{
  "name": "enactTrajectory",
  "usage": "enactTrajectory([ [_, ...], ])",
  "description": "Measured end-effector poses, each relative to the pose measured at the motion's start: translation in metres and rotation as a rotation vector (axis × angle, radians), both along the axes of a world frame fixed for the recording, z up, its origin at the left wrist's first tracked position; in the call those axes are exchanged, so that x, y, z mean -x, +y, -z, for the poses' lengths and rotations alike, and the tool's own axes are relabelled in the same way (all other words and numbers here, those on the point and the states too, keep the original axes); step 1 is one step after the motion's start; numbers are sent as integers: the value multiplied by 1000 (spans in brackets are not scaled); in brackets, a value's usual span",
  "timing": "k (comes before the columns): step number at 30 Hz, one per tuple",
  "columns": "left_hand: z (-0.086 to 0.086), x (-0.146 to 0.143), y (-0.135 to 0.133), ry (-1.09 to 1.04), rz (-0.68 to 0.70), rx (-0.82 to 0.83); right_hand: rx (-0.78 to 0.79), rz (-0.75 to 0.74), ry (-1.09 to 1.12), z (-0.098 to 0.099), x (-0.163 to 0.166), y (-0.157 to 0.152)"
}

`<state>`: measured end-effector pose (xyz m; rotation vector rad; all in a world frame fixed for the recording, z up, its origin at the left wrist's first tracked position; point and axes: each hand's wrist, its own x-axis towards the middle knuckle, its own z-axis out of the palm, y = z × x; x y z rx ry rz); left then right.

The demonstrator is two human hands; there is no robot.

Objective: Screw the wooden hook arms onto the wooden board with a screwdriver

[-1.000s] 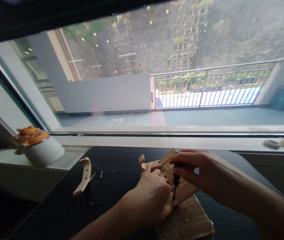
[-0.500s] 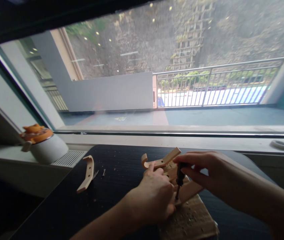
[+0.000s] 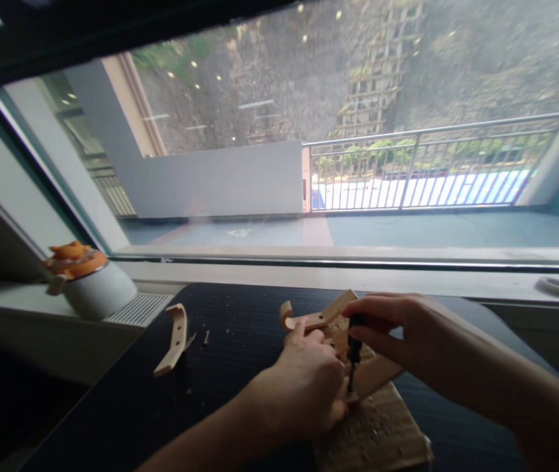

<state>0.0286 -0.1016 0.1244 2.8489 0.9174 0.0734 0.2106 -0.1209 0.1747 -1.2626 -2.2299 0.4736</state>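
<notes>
The right hand [image 3: 400, 321] is closed around the dark handle of a screwdriver [image 3: 355, 351]. The screwdriver stands almost straight up, and its tip points down at the end of a flat wooden bar [image 3: 380, 377]. The left hand [image 3: 309, 383] lies over the wood, just beside the tip, with its fingers bent. I cannot tell how tightly it holds on, because its underside is hidden. One finger reaches out to a curved wooden piece [image 3: 323, 319] with a hole in it. The hands hide the place where this piece and the bar might meet.

Under the wood is a brown board [image 3: 375, 432] with little bits on it. The board sits on a dark table [image 3: 240, 354]. To the left, well apart from the hands, lies a bent wooden piece [image 3: 178, 331] with two holes. Small metal screws [image 3: 206, 337] lie near it. A white pot [image 3: 102, 292] with an orange top is by the window.
</notes>
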Motion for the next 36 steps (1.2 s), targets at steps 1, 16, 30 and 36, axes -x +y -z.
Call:
enactTrajectory([
  [1, 0, 0, 0, 0, 1, -1, -1, 3, -5, 0, 0, 0],
  [16, -3, 0, 1, 32, -11, 34, 12, 1, 41, 5, -6, 1],
  [30, 0, -1, 2, 27, -5, 8, 37, 71, -68, 5, -4, 3],
  [36, -5, -1, -1, 33, -18, 37, 1, 17, -19, 1, 0, -3],
])
